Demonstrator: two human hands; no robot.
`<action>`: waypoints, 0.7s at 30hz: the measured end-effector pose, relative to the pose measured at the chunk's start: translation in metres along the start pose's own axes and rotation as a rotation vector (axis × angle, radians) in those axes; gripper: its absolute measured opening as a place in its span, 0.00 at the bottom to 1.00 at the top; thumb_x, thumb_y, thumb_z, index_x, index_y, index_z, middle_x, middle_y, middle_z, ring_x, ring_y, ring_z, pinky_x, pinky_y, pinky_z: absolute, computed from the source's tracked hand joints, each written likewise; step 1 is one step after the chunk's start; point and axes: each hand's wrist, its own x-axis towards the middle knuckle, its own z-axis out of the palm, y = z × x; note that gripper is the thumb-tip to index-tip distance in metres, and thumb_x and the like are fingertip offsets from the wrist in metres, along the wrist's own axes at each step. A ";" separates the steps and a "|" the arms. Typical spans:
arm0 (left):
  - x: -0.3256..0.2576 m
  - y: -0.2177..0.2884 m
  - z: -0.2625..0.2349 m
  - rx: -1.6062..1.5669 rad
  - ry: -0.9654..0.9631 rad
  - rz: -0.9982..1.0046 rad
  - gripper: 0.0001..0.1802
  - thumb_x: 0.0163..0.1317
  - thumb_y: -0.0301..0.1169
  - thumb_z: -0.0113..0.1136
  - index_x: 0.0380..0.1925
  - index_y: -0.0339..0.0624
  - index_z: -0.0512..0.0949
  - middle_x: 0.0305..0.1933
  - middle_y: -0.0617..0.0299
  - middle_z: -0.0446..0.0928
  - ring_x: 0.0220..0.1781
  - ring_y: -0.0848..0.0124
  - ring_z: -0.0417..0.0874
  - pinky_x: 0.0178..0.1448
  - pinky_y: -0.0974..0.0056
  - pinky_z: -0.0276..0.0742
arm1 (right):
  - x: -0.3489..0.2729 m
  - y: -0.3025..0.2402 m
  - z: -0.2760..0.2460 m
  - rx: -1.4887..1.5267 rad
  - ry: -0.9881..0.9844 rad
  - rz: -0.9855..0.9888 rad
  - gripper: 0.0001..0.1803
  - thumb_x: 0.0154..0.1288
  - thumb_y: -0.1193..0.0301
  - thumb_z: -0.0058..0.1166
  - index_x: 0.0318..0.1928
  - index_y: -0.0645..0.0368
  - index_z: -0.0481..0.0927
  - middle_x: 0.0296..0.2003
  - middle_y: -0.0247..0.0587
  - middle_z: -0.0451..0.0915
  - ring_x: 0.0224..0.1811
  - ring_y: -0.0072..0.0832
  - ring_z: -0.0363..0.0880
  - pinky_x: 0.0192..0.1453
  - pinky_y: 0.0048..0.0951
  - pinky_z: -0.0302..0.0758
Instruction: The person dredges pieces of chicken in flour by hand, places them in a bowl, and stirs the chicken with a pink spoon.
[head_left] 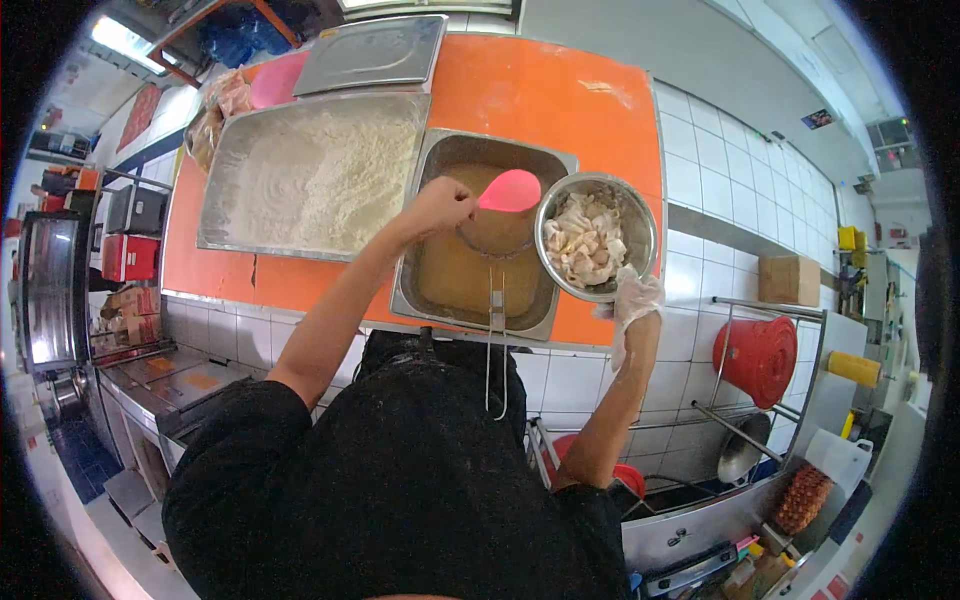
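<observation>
My left hand (446, 204), bare, is closed on the handle of a pink plastic scoop (512, 191). The scoop hangs over a deep steel pan (556, 308) of cloudy brownish liquid (450, 280). A round wire strainer (497, 312) rests in that pan, its long handle sticking out over the near edge towards me. To the right stands a round steel bowl (648, 225) holding pale pieces that look like raw chicken (588, 240). My right hand (637, 300), in a clear plastic glove, grips the bowl's near right rim; its thumb and fingers are partly hidden.
Left of the liquid pan lies a wide steel tray (225, 225) of white flour (320, 180). Behind it are a flat steel lid (370, 55) and a pink item (278, 80). All stand on an orange tabletop (540, 90). A red tub (755, 360) sits on a metal rack at right.
</observation>
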 end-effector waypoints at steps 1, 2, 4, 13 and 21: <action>-0.003 0.011 -0.012 0.025 0.008 0.056 0.16 0.58 0.37 0.54 0.27 0.34 0.81 0.22 0.52 0.78 0.27 0.65 0.77 0.35 0.59 0.73 | 0.000 0.000 0.000 -0.006 -0.016 -0.039 0.18 0.68 0.66 0.44 0.41 0.72 0.77 0.25 0.46 0.81 0.16 0.29 0.77 0.15 0.27 0.76; -0.008 0.025 -0.023 0.053 0.012 0.111 0.16 0.58 0.38 0.54 0.26 0.33 0.81 0.22 0.51 0.78 0.27 0.65 0.78 0.35 0.58 0.73 | -0.001 0.001 0.001 -0.010 -0.030 -0.074 0.19 0.67 0.66 0.44 0.41 0.74 0.78 0.25 0.47 0.81 0.17 0.29 0.78 0.18 0.27 0.79; -0.022 0.060 -0.043 0.093 0.020 0.125 0.16 0.58 0.38 0.54 0.26 0.33 0.81 0.22 0.51 0.78 0.27 0.64 0.78 0.35 0.57 0.72 | -0.007 -0.005 0.000 -0.023 -0.036 -0.087 0.18 0.67 0.67 0.44 0.41 0.73 0.78 0.25 0.47 0.81 0.17 0.28 0.78 0.18 0.28 0.79; -0.019 0.072 -0.038 0.050 0.133 0.174 0.15 0.57 0.34 0.54 0.21 0.33 0.81 0.17 0.54 0.73 0.21 0.69 0.73 0.29 0.60 0.70 | -0.027 -0.033 -0.001 -0.056 -0.088 -0.088 0.18 0.66 0.66 0.44 0.39 0.72 0.79 0.23 0.46 0.80 0.16 0.28 0.76 0.19 0.29 0.77; -0.044 0.071 -0.044 0.001 0.176 0.135 0.15 0.59 0.36 0.53 0.24 0.32 0.78 0.20 0.57 0.73 0.23 0.68 0.73 0.30 0.60 0.69 | -0.019 -0.026 0.005 -0.143 -0.006 -0.099 0.17 0.65 0.66 0.45 0.30 0.69 0.78 0.18 0.42 0.77 0.14 0.27 0.74 0.17 0.29 0.72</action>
